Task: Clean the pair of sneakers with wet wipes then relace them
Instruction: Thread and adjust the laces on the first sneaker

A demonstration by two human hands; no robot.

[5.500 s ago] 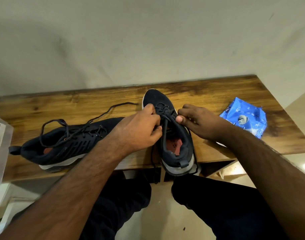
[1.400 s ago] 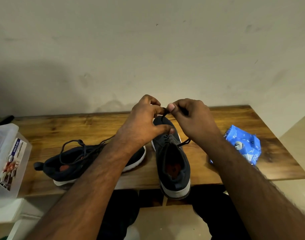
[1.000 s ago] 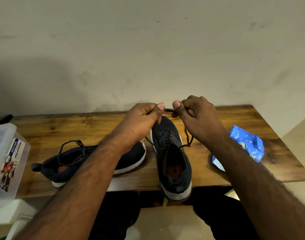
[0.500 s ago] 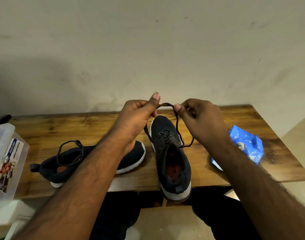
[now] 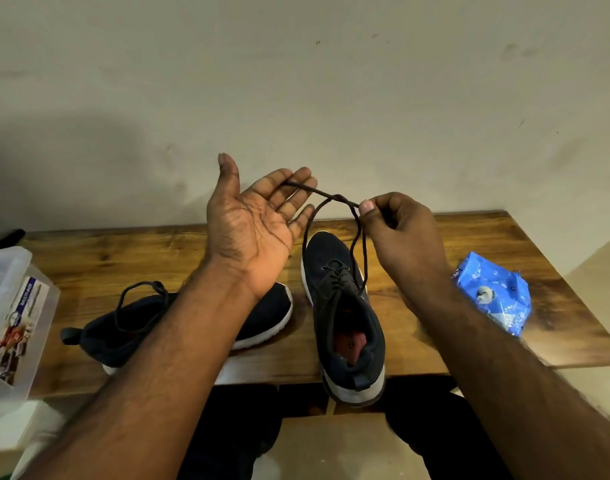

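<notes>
Two dark navy sneakers with white soles sit on a wooden table (image 5: pixel 89 258). The right sneaker (image 5: pixel 345 327) points away from me, heel over the front edge. Its dark lace (image 5: pixel 357 247) rises in two strands that cross above the toe. My right hand (image 5: pixel 397 233) pinches one lace end between thumb and forefinger. My left hand (image 5: pixel 255 223) is raised palm up with straight fingers, and the other lace end lies across them. The left sneaker (image 5: pixel 262 317) lies sideways behind my left forearm, its lace looped loosely on top.
A blue wet wipes pack (image 5: pixel 492 292) lies at the right end of the table. A clear plastic box (image 5: pixel 9 320) with a printed label stands at the left edge. A plain wall rises behind the table. My dark-trousered legs are below the front edge.
My left hand has let go its pinch and spread, palm up, with the lace end lying across its fingers. Both hands have drawn apart, and the lace strands now cross between them.
</notes>
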